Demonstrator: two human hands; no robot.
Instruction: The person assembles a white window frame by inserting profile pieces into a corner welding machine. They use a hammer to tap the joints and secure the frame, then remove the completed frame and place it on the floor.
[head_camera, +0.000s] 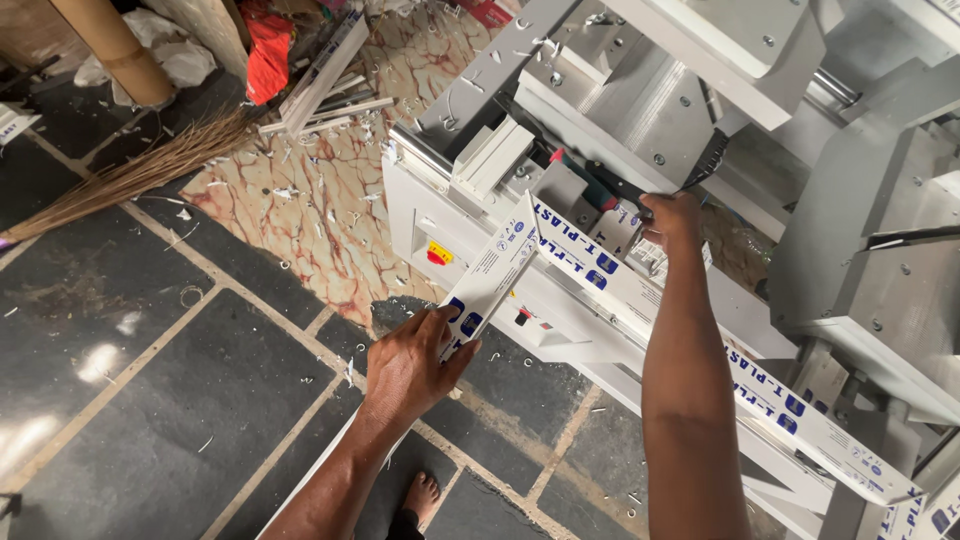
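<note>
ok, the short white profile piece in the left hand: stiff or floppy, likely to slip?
Likely stiff: the short white profile stays straight though the left hand grips only its lower end. Probably light, held one-handed. Its printed film looks glossy, so possibly slippery.

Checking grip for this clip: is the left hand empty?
No, the left hand grips the lower end of a white plastic profile with blue markings, beside the white machine.

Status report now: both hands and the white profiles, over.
Left hand grips short white profile. Right hand on long profile at machine. Nothing blocking.
</note>
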